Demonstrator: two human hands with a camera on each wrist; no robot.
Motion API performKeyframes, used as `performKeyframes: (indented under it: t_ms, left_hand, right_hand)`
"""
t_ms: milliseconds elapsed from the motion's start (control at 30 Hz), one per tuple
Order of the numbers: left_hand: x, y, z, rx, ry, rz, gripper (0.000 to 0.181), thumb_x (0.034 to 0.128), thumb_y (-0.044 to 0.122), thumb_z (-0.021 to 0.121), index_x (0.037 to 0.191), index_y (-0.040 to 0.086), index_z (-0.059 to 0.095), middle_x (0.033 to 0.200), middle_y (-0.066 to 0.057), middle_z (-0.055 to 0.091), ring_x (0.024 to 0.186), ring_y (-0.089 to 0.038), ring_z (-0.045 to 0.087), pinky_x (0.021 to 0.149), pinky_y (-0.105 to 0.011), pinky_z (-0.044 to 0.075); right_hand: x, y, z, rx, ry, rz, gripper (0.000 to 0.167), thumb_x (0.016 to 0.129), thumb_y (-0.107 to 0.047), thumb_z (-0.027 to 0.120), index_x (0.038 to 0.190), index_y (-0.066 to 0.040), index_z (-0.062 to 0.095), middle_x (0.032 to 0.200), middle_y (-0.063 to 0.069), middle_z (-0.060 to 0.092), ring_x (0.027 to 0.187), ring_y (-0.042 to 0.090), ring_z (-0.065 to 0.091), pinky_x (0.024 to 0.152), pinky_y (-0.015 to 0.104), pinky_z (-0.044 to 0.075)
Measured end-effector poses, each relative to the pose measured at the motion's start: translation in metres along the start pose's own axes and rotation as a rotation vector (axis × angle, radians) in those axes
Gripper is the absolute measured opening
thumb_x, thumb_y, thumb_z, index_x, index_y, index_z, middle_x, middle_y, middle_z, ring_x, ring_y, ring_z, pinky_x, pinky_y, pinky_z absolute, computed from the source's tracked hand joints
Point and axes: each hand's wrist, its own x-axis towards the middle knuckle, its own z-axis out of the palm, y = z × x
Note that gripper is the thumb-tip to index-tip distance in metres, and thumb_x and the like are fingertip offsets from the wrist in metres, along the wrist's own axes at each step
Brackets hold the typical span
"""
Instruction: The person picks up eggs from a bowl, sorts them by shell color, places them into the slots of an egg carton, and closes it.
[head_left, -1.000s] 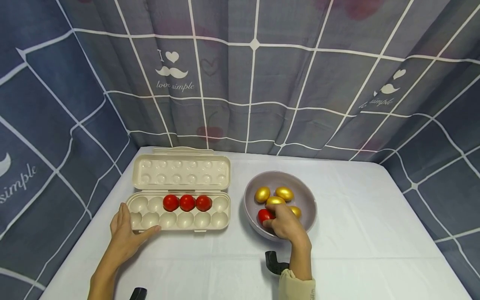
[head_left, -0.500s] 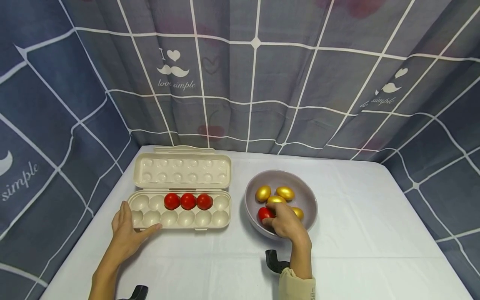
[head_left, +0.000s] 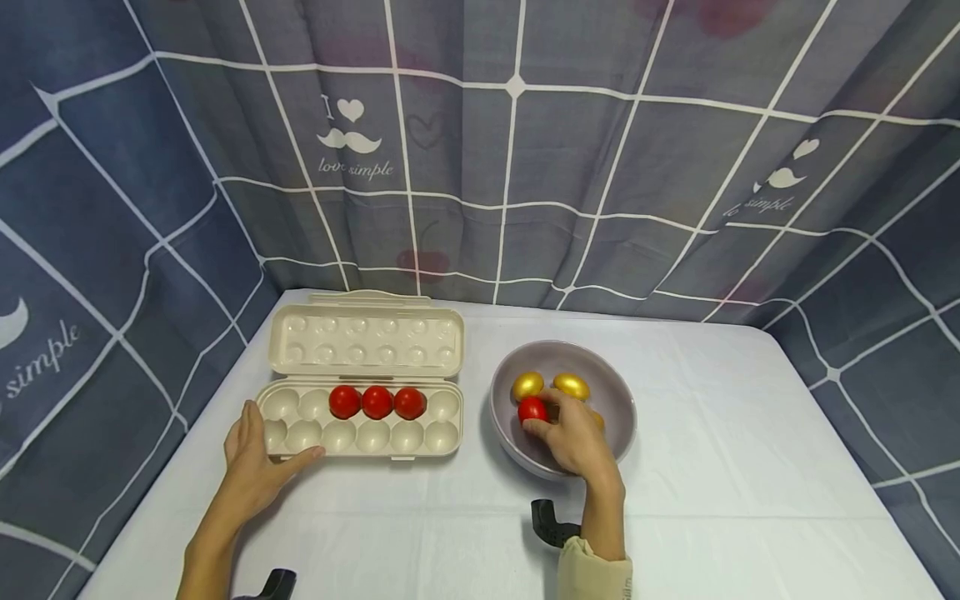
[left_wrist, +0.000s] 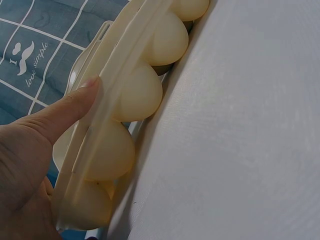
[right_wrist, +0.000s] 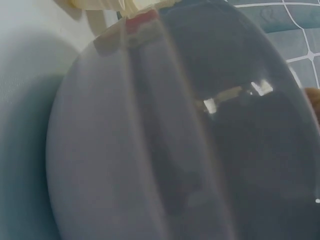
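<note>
An opened cream egg carton (head_left: 363, 374) lies at the left of the table, three red eggs (head_left: 377, 402) side by side in its back row. My left hand (head_left: 253, 475) grips the carton's left end, and in the left wrist view the thumb (left_wrist: 75, 107) presses on its side. Over the grey bowl (head_left: 517, 457), my right hand (head_left: 576, 437) pinches a red egg (head_left: 532, 409) between thumb and fingers. Golden eggs (head_left: 572, 385) lie in the bowl behind and beside that hand, partly hidden by it. The right wrist view shows mostly the bowl's outside (right_wrist: 165, 150).
A white cloth (head_left: 720, 433) covers the table. Grey checked curtains (head_left: 555, 158) hang behind it and at both sides. Black curved pieces (head_left: 551, 525) show by both wrists.
My right hand has moved slightly back within the bowl, and the red egg has shifted back with it, up from its lower spot. The left hand has stayed at the carton.
</note>
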Motion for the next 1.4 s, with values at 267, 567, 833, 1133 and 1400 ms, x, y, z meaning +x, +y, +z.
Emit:
performKeyframes:
  t_ms: [267,567,833,1133,1400]
  left_hand:
    - [0.001,-0.001,0.001,0.005,-0.003,-0.006,0.128,0.0826,0.041,0.079,0.147,-0.01,-0.02,0.153,-0.037,-0.021,0.141,-0.051,-0.019,0.109,-0.069,-0.004]
    - [0.001,0.002,0.0,0.008,-0.006,-0.007,0.129,0.0825,0.041,0.079,0.147,-0.01,-0.02,0.154,-0.036,-0.02,0.141,-0.051,-0.018,0.109,-0.069,-0.002]
    - [0.002,0.003,0.001,0.007,0.002,0.002,0.128,0.0823,0.041,0.079,0.147,-0.011,-0.019,0.153,-0.037,-0.019,0.141,-0.052,-0.018,0.109,-0.07,-0.002]
    - [0.001,0.0,-0.001,0.016,0.002,-0.007,0.128,0.0827,0.042,0.078,0.147,-0.011,-0.02,0.153,-0.037,-0.02,0.141,-0.052,-0.018,0.11,-0.068,-0.004]
    - [0.0,0.0,0.0,0.005,0.011,0.001,0.128,0.0824,0.041,0.079,0.147,-0.01,-0.019,0.153,-0.037,-0.019,0.141,-0.052,-0.019,0.109,-0.069,-0.004]
  right_hand:
    - [0.002,-0.005,-0.001,0.065,0.102,-0.023,0.047,0.082,-0.02,0.082,0.124,-0.007,0.067,0.114,0.007,0.067,0.107,0.026,0.062,0.091,0.045,0.048]
    - [0.002,-0.008,0.0,0.338,0.13,0.003,0.043,0.082,-0.008,0.081,0.121,-0.002,0.065,0.113,0.014,0.068,0.097,0.026,0.069,0.076,0.034,0.058]
    - [0.002,-0.018,0.002,0.333,0.168,-0.039,0.041,0.08,-0.011,0.082,0.118,-0.007,0.066,0.113,0.009,0.069,0.098,0.025,0.07,0.088,0.038,0.054]
    - [0.005,-0.028,0.012,0.489,0.179,-0.145,0.044,0.078,0.004,0.079,0.119,0.003,0.062,0.117,0.016,0.063,0.102,0.032,0.067,0.084,0.032,0.056]
    - [0.008,-0.043,0.024,0.525,0.194,-0.26,0.045,0.078,0.008,0.076,0.121,0.003,0.062,0.118,0.011,0.058,0.109,0.025,0.059,0.088,0.033,0.054]
